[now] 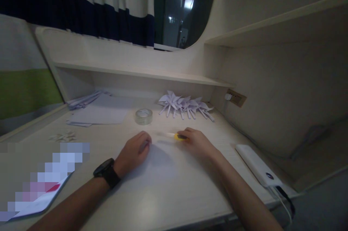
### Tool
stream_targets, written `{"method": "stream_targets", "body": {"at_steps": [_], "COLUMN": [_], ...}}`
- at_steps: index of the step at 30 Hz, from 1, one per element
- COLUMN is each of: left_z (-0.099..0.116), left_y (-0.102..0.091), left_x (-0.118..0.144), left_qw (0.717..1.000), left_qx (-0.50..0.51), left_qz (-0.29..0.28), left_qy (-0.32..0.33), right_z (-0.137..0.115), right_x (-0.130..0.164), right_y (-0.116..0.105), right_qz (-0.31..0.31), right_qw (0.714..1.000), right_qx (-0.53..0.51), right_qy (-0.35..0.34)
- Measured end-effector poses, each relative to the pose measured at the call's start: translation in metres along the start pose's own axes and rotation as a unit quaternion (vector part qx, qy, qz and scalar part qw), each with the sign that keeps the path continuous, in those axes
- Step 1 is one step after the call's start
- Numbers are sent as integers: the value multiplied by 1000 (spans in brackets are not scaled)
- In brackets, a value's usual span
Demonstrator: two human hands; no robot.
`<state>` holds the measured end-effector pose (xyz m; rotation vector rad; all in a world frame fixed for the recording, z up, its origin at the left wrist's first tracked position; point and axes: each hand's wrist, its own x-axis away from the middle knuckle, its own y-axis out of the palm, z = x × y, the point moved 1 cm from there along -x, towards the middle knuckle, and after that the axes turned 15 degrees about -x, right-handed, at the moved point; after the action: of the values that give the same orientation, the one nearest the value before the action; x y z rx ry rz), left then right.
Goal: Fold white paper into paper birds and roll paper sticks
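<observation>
The right hand (198,142), to the near right of the tape roll (144,119), grasps a yellow cutter (178,137) crosswise, its long axis pointing toward the left hand (132,152), curled nearer than the roll, contents unclear.

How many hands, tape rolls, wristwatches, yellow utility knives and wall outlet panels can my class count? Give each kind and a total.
Left hand plus right hand: 2
Tape roll: 1
Wristwatch: 1
Utility knife: 1
Wall outlet panel: 1
Total: 6
</observation>
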<state>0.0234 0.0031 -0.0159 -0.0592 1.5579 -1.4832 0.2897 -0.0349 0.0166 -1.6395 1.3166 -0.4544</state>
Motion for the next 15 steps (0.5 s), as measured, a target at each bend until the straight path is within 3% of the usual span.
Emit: {"method": "stream_targets", "body": {"at_steps": [9, 15], "left_z": [2, -11], "left_y": [0, 12], "left_x": [-2, -15], "left_qw": [1000, 999], "left_qx": [-12, -48], "left_qz": [25, -15], "left_qy": [10, 12], "right_z": [-4, 3], "right_x": [16, 31], "right_y": [13, 20], "right_qz": [-49, -72], "right_qw": [998, 996], "right_qx": [-5, -18], "right_qy": [-28, -44]}}
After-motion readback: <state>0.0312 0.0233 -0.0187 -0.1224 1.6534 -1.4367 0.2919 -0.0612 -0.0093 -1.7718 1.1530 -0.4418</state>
